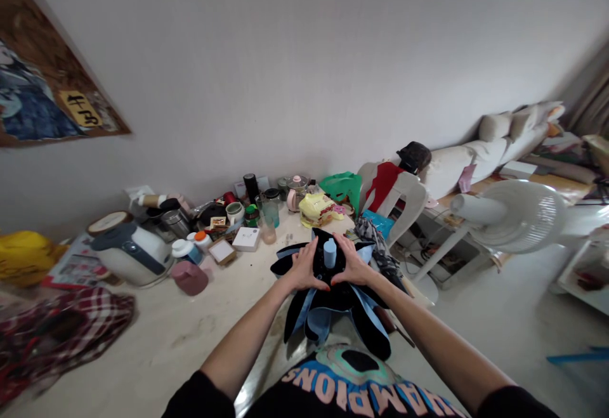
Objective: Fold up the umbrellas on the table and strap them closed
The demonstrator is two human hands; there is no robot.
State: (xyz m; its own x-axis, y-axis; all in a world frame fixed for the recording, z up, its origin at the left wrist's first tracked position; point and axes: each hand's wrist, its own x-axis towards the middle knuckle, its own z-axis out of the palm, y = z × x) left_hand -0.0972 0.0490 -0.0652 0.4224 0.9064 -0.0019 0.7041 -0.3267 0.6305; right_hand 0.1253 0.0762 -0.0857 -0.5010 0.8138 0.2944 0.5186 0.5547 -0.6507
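A large flower-like thing with pointed black and light-blue petals lies at the table's near edge, in front of my body. From its black middle a light-blue cylinder stands upright. My left hand rests on the petals to the left of the cylinder, fingers stretched forward and thumb pointing inward. On the other side, my right hand lies in a mirrored pose. Both thumbs come close together just in front of the cylinder, and neither hand wraps around it. Some fingertips are hard to make out against the black.
Left on the table are an electric kettle, a pink cup and a plaid cloth. Farther back stand a white box, a glass and a yellow packet. Right are a white chair and a fan.
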